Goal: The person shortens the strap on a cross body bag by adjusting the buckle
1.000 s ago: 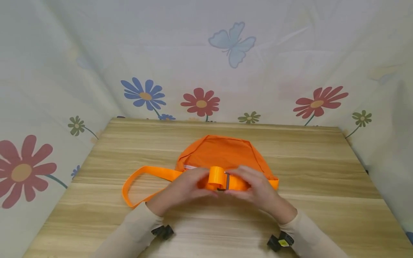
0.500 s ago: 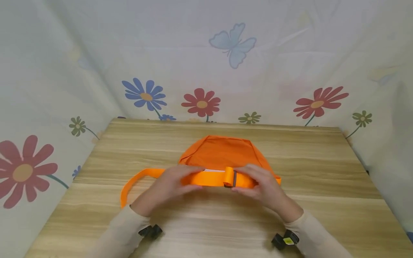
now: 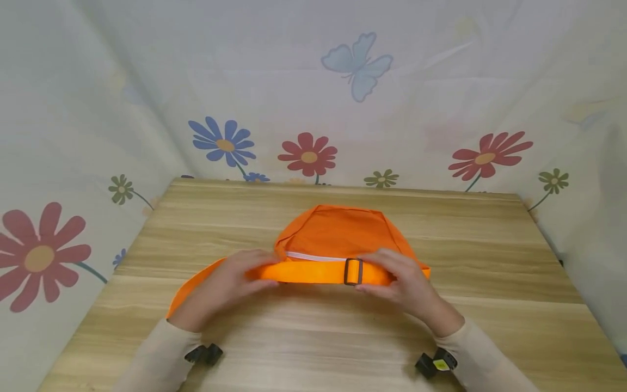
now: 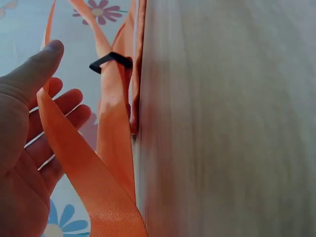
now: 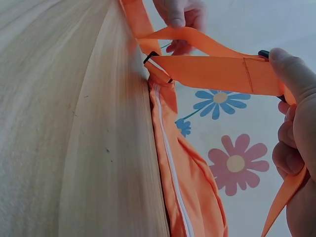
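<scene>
An orange bag [image 3: 349, 231] with a white zipper [image 3: 315, 257] lies on the table. Across its near side an orange strap [image 3: 308, 272] runs fairly straight between the two hands. My left hand [image 3: 227, 283] holds the strap left of the bag; in the left wrist view the webbing [image 4: 84, 158] passes between thumb and fingers. My right hand [image 3: 409, 280] pinches the strap beside a black slider buckle [image 3: 353, 271]. In the right wrist view the thumb presses on a black piece [image 5: 264, 53], and another black buckle [image 5: 149, 58] sits on the webbing near the zipper.
The wooden table [image 3: 313, 337] extends around the bag, with its far edge behind it. A cloth backdrop [image 3: 416, 109] printed with flowers hangs at the back and sides. Slack strap [image 3: 193, 286] curves out behind the left forearm.
My left hand has moved left along the strap, away from the right hand. The raised strap loop at the slider has drawn flat, and the right hand has shifted slightly right.
</scene>
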Demonstrator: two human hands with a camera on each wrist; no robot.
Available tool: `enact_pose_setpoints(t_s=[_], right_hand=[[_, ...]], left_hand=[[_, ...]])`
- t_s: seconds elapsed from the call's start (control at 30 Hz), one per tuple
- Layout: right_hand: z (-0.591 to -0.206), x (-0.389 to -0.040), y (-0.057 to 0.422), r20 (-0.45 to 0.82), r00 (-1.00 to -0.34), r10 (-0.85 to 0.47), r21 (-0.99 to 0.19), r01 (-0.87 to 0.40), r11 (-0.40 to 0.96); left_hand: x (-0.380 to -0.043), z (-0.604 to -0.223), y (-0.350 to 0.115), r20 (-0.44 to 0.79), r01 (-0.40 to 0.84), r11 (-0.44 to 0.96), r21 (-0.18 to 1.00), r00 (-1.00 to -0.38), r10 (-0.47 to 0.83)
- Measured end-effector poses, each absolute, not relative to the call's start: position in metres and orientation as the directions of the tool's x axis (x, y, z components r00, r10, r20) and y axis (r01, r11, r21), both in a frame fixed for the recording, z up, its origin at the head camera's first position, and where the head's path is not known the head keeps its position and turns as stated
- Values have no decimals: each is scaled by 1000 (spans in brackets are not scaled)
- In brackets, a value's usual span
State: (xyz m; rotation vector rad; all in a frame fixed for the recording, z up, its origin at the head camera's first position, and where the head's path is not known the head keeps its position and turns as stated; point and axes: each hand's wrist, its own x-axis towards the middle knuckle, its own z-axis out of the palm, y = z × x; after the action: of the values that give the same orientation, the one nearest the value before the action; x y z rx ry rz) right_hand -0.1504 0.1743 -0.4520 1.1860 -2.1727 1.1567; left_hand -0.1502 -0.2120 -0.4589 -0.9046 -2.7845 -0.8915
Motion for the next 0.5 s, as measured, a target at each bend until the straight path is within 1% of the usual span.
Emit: enact_pose_setpoints(t_s=[0.13, 0.23, 0.33, 0.5], right_hand=[[-449, -150, 174, 655, -566, -501, -488, -823, 292], [-449, -150, 173, 648, -570, -506, -491, -820, 294], [-449, -150, 172, 644, -567, -515, -490, -821, 292], [-450, -150, 170, 630, -567, -531, -494, -820, 290]], left_hand=[[-155, -461, -205, 267, 618, 638, 459, -781, 565], [-155, -459, -182, 315, 690, 580, 433, -719, 620], [-153, -456, -151, 358, 725, 508, 465, -678, 642], [-150, -452, -110, 351, 696, 420, 582, -681, 642]])
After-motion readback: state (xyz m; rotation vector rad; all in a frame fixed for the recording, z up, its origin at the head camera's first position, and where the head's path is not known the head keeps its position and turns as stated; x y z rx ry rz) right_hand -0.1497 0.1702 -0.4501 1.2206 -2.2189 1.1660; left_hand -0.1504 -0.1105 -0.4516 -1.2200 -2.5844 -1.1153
